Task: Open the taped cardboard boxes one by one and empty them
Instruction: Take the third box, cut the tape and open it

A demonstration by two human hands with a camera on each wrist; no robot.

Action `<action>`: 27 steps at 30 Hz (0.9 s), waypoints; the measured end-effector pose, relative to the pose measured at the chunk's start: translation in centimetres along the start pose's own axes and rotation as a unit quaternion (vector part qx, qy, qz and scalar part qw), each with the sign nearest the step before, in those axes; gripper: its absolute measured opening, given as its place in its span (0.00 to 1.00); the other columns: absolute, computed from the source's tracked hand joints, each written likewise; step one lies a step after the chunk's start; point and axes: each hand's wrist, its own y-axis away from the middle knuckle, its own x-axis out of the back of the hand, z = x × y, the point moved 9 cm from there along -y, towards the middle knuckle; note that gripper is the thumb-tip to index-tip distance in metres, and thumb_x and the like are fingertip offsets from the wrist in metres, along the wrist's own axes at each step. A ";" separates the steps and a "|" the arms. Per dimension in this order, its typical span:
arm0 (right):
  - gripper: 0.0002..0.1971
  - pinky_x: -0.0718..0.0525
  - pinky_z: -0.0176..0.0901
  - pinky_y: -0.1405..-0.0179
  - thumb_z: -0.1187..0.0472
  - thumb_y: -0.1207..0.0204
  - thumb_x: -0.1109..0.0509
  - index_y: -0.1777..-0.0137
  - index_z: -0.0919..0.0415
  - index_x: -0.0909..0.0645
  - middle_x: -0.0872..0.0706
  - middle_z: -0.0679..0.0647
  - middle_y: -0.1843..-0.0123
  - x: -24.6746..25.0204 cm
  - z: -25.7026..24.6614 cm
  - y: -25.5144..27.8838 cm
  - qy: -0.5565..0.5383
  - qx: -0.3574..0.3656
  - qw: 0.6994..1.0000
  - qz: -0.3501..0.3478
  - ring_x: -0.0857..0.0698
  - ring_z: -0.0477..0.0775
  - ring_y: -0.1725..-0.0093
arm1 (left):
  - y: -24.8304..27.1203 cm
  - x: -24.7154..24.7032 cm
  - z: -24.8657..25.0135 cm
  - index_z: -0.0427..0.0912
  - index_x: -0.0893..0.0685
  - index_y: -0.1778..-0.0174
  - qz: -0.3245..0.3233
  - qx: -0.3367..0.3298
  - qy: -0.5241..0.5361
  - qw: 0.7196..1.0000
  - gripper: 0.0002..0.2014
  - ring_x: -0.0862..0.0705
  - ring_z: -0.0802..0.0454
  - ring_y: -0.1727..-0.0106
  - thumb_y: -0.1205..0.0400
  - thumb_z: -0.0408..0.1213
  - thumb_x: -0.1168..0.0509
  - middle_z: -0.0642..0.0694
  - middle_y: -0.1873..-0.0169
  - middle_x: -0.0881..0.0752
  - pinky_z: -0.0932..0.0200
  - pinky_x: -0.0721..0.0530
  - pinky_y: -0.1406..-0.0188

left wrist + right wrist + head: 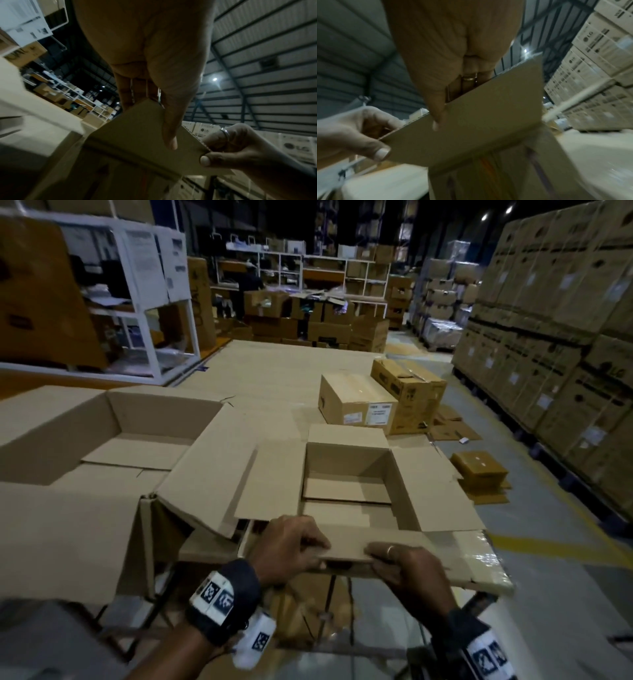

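Both my hands pinch the near flap of a small open cardboard box in a dim warehouse. My left hand clamps the flap's edge with fingers on top and thumb beneath; my right hand, a ring on one finger, grips the same edge just beside it in the same way. The wrist views show each thumb pressed flat against the flap's underside. The box sits directly in front of me with all four flaps spread, its inside showing only bare cardboard. Clear tape shines on the flap to the right of my hands. Touching its left side stands a larger open box, its flaps also spread. Beyond them, two closed boxes rest on a broad sheet of cardboard. Tall stacks of printed cartons line the right side, and white shelving stands at the left.
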 end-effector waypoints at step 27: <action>0.07 0.20 0.46 0.47 0.60 0.23 0.31 0.52 0.55 0.11 0.11 0.54 0.53 -8.2 5.8 -6.2 -0.042 -0.041 0.998 0.003 0.15 0.57 0.50 | -4.1 -9.2 -6.6 0.54 0.15 0.57 0.093 0.194 -0.028 0.976 0.07 0.17 0.56 0.55 0.29 0.49 0.30 0.60 0.60 0.13 0.48 0.23 0.43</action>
